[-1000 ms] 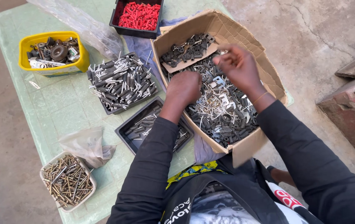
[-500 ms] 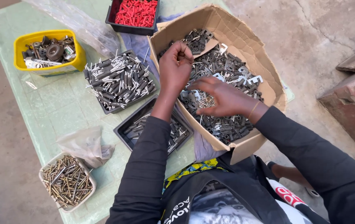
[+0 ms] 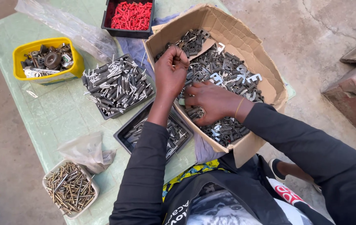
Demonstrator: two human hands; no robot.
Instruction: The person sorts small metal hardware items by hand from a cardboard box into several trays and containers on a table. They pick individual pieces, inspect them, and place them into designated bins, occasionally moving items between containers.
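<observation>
Metal fittings [image 3: 232, 79]: grey pieces heaped in a cardboard box [image 3: 244, 37] at the right end of a green table [image 3: 61, 112].
Left hand [image 3: 170, 73]: raised over the box's near wall, fingers curled together, pinching something small that is hidden.
Right hand [image 3: 211, 102]: palm down on the fittings, fingers loosely bent.
Nearby: black tray of grey sleeves [image 3: 117, 85], yellow tub [image 3: 47, 60], tray of red plugs [image 3: 131, 16], tub of screws [image 3: 69, 187].
</observation>
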